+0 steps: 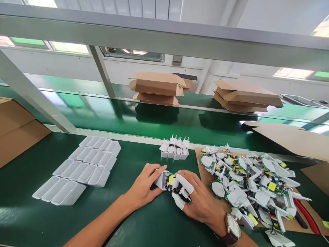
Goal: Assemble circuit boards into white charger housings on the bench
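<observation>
Low over the front middle of the bench, my left hand (146,185) grips a small white plastic adapter housing (161,180) between thumb and fingers. My right hand (196,195), with white finger cots on thumb and index finger, is closed on a green circuit board (170,180) with a yellow component. The board's left end meets the housing's open end; how deep it sits inside I cannot tell. Several white adapters (175,151) with two-pin plugs stand grouped just beyond my hands.
Rows of open white housings (84,161) stand on the left of the green bench (128,226). A pile of circuit boards with white plug parts (246,185) covers cardboard on the right, beside red-handled pliers (307,214). Cardboard boxes (158,84) lie beyond the metal frame.
</observation>
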### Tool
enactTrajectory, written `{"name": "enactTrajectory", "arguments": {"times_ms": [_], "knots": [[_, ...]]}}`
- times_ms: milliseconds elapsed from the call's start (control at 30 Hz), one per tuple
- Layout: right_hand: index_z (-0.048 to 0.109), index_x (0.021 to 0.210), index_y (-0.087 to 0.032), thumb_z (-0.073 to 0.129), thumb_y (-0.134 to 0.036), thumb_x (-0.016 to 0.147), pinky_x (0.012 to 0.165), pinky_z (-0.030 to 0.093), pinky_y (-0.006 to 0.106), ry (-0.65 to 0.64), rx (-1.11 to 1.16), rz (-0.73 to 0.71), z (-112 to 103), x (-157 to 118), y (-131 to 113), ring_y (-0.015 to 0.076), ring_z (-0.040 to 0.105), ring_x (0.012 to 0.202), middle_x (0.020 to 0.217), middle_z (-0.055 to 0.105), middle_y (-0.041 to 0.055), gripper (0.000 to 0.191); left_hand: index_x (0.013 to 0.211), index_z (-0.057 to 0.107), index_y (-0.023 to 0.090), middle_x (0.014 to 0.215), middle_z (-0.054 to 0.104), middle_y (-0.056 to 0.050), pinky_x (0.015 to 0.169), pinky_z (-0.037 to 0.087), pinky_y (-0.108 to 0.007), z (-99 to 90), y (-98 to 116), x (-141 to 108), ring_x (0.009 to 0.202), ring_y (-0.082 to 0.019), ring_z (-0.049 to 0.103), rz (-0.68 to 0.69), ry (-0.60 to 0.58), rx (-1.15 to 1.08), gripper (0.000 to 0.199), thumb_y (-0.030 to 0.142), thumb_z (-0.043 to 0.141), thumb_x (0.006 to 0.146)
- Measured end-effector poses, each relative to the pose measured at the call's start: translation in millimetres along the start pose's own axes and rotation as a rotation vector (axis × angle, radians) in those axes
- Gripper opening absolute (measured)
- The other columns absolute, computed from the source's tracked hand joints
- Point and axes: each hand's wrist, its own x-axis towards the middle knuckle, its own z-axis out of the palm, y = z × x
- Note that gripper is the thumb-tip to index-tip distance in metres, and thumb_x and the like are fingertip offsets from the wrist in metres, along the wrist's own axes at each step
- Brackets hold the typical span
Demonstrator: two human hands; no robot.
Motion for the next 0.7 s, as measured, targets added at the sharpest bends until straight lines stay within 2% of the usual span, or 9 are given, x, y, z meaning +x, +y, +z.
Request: {"name": "enactTrajectory", "arguments": {"times_ms": [300, 533, 700], "knots": [[0.042, 0.144, -0.010, 0.055, -0.011, 0.094, 0.096, 0.062, 0.050, -0.059, -0.018, 0.026, -3.5, 2.4, -1.9, 0.0327, 0.061, 0.122, 0.126, 0.064, 0.0206, 0.051, 0.160, 0.030, 0.033, 0.126, 0.058, -0.010, 0.092, 0.054, -0.037, 0.7, 5.0, 1.8, 0.108, -0.023, 0.056, 0.020, -0.021, -0.007, 0.081, 0.013, 0.069, 0.091], [0.040, 0.147, -0.009, 0.057, -0.008, 0.088, 0.098, 0.060, 0.052, -0.107, -0.049, 0.029, -3.1, -2.4, -0.2, 0.0346, 0.057, 0.127, 0.132, 0.061, 0.0214, 0.061, 0.158, 0.034, 0.034, 0.129, 0.057, -0.010, 0.094, 0.053, -0.040, 3.3, 4.4, -0.1, 0.109, -0.024, 0.056, 0.002, -0.009, -0.016, 0.076, 0.014, 0.067, 0.092], [0.041, 0.146, -0.009, 0.054, -0.008, 0.090, 0.095, 0.061, 0.052, -0.101, -0.072, 0.011, -6.0, -0.6, -1.1, 0.0344, 0.059, 0.124, 0.128, 0.062, 0.0212, 0.058, 0.157, 0.035, 0.035, 0.126, 0.058, -0.009, 0.092, 0.054, -0.039, 2.9, 5.4, 1.7, 0.107, -0.023, 0.057, -0.002, -0.022, -0.008, 0.073, 0.017, 0.066, 0.094]]}}
